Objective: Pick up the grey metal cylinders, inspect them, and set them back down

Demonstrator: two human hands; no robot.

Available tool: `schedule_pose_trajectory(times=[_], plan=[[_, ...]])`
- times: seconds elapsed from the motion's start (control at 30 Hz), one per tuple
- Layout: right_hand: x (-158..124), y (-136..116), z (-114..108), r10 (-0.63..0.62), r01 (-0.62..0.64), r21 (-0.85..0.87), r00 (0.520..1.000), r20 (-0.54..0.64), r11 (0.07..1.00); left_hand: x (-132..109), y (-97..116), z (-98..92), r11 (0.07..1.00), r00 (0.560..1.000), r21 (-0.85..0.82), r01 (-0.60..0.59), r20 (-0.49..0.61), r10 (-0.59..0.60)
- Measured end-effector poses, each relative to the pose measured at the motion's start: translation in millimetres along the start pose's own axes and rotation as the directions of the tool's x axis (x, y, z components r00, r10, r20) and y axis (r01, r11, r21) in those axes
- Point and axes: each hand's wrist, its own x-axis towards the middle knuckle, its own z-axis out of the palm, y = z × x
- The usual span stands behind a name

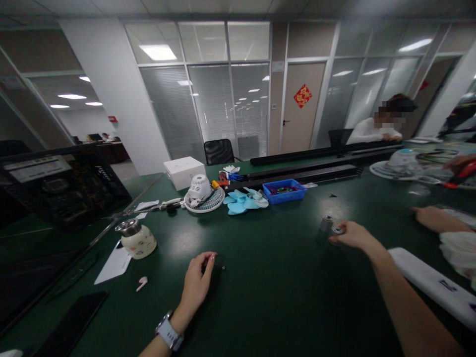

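My right hand (353, 235) reaches over the right side of the green table (267, 277). Its fingers pinch a small silvery metal cylinder (337, 230). Just left of it stands a similar metal cylinder (327, 223). My left hand (198, 277), with a watch at the wrist, rests on the table left of centre. Its fingers are curled together, and what is in them, if anything, is hidden. A tiny shiny bit (223, 268) shows on the table just right of those fingertips.
Behind lie a white fan body (201, 191), light-blue fan blades (238, 201) and a blue tray (284, 192) of small parts. A cream flask (138, 240), pink earbud (142, 283) and phone (74, 322) are left. A long white case (435, 287) and a co-worker's arm (439, 219) are right.
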Motion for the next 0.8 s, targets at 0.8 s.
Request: schedule_pose_trajectory(times=[0.8], plan=[[-136, -194, 154, -0.777, 0.747, 0.219, 0.616, 0.130, 0.628, -1, 1, 1.7, 0.996, 0.997, -0.090, -0.027, -0.078, 0.020]])
